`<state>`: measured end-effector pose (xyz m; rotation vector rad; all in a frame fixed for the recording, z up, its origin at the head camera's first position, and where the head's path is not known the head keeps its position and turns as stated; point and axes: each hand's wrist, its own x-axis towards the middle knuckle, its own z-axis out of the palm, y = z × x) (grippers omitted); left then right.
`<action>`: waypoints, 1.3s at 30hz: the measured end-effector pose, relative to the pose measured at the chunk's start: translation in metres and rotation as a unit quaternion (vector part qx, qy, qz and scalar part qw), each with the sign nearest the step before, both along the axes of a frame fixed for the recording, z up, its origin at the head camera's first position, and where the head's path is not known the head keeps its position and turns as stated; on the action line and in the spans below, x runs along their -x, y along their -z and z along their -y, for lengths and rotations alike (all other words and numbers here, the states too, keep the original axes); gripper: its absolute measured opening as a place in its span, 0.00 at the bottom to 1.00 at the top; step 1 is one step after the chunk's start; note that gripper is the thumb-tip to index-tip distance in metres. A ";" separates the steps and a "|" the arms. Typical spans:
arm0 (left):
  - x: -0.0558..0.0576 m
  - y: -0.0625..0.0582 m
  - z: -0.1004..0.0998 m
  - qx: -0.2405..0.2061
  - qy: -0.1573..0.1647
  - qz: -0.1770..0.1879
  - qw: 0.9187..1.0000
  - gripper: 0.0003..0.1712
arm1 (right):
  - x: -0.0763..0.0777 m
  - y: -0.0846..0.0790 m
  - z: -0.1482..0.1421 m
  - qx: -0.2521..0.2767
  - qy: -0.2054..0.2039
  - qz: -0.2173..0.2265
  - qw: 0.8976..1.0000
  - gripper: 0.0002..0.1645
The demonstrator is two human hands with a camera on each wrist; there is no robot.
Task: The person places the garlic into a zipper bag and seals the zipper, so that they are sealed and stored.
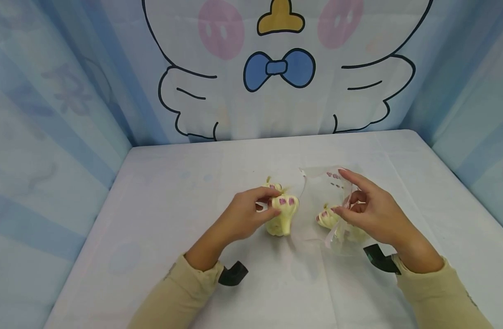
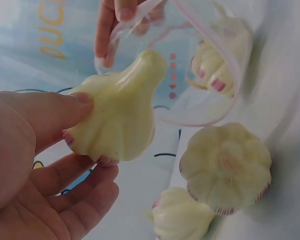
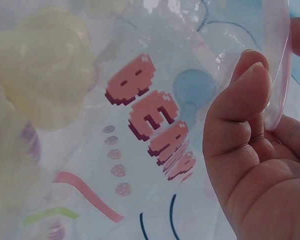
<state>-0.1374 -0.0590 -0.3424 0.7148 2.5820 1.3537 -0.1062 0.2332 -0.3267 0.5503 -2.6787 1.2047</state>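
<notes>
My left hand (image 1: 249,214) pinches a garlic bulb (image 2: 117,112) between thumb and fingers, its stem pointing toward the bag in the left wrist view. Two more garlic bulbs, a nearer one (image 2: 227,170) and a smaller-looking one (image 2: 182,215), lie on the table by that hand. At the right, my right hand (image 1: 376,210) grips the rim of a clear plastic bag (image 1: 313,192) printed with pink letters (image 3: 142,77). The bag's mouth gapes toward the held bulb. Inside the bag sit garlic bulbs (image 3: 50,65), partly blurred by the plastic.
A white cloth covers the table (image 1: 173,196). Behind it hangs a curtain (image 1: 243,109) with a cartoon figure, and blue patterned curtains (image 1: 50,137) flank both sides. Black straps (image 1: 233,274) stick out at the sleeve cuffs.
</notes>
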 end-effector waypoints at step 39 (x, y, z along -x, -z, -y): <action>-0.006 0.025 -0.065 0.132 -0.003 -0.167 0.977 0.19 | 0.000 0.000 -0.001 0.005 -0.008 -0.019 1.000 0.49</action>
